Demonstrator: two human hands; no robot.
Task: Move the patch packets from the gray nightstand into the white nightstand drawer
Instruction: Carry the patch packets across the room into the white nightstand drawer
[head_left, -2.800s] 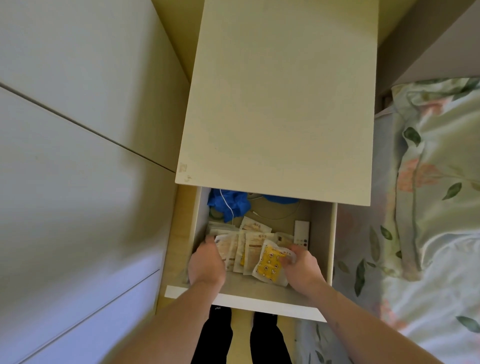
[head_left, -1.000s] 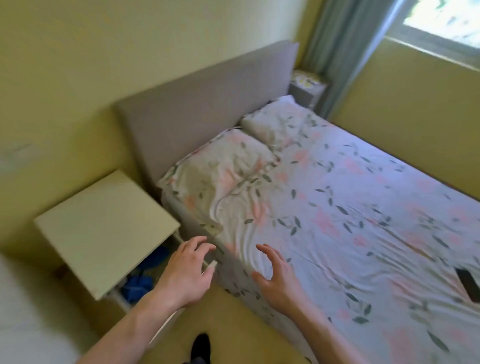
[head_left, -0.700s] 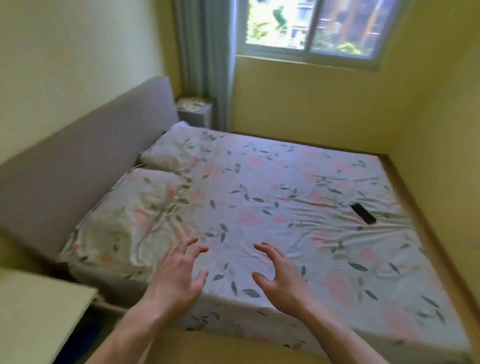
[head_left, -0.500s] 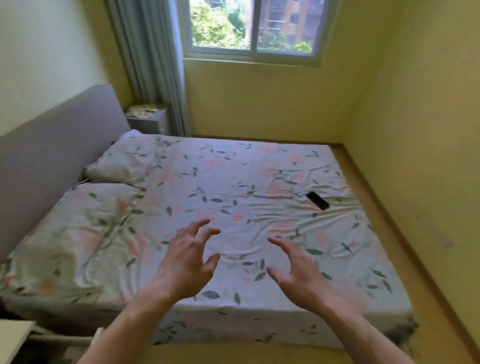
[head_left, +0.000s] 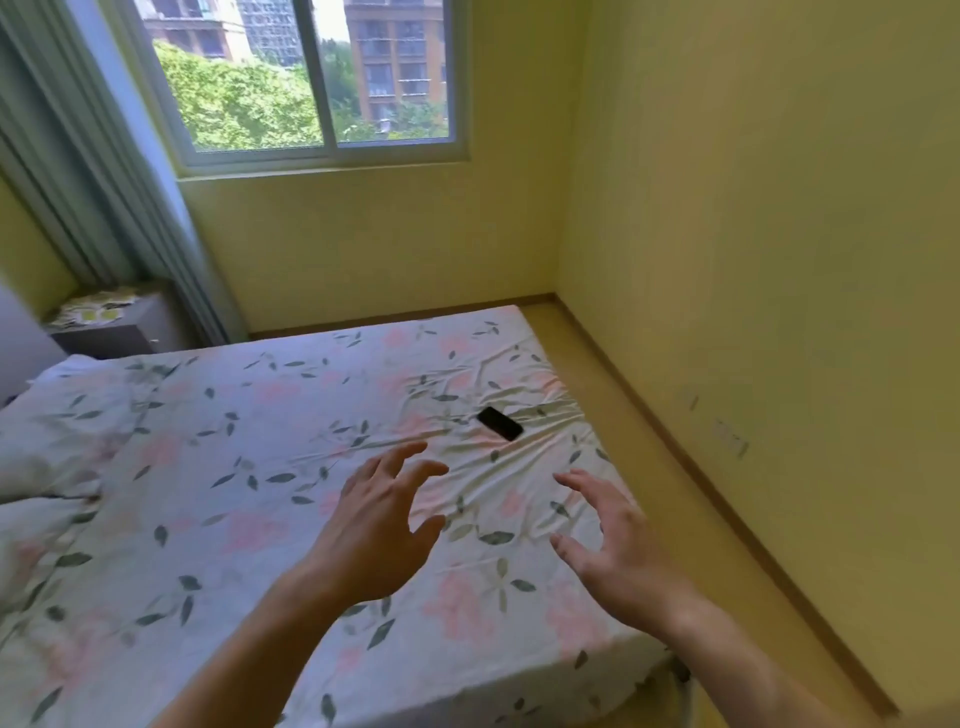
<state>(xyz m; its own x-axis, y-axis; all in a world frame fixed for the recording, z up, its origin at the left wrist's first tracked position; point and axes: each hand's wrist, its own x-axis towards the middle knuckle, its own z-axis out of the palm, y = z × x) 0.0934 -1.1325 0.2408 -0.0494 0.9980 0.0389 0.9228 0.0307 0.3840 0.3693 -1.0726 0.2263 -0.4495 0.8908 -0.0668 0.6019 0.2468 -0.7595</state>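
Bed (head_left: 260, 467) with a floral sheet fills the space between the viewer and the gray nightstand (head_left: 111, 332), which stands far off at ten o'clock, beside the curtain (head_left: 93, 182) under the window (head_left: 311, 78). Patch packets (head_left: 96, 310) lie in a loose heap on the nightstand's top. A black phone (head_left: 500, 423) rests on the sheet at one o'clock from the hands. The left hand (head_left: 376, 525) and right hand (head_left: 608, 540) hover over the bed's near edge, fingers spread and relaxed, holding nothing. A yellow wall (head_left: 753, 260) runs along three o'clock.
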